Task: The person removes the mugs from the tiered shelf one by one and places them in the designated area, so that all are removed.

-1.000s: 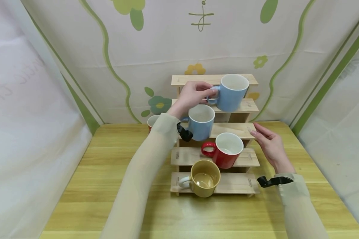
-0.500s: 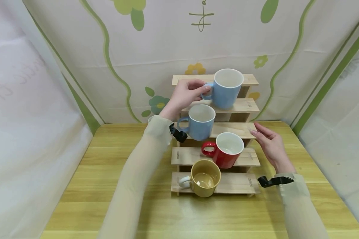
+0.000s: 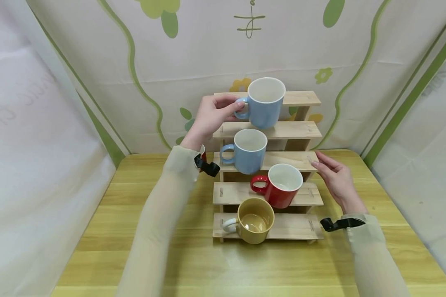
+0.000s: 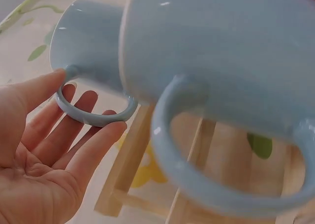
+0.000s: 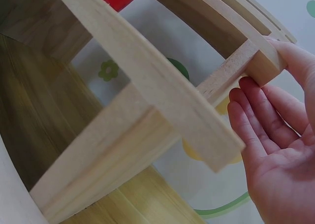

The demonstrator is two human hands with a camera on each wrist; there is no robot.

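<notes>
Upper blue mug (image 3: 264,110), one: upright, in front of the rack's (image 3: 302,98) top edge, just right of our left grip (image 3: 214,113), which pinches its handle (image 4: 92,118). Our right grip (image 3: 335,178), farther, pinches the rack's right edge.

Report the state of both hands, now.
Left hand: holding the upper blue mug by its handle.
Right hand: gripping the right end of the middle wooden shelf.

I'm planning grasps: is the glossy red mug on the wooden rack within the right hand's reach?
Probably yes, after releasing the rack: no mug stands between the right hand and red mug.
</notes>
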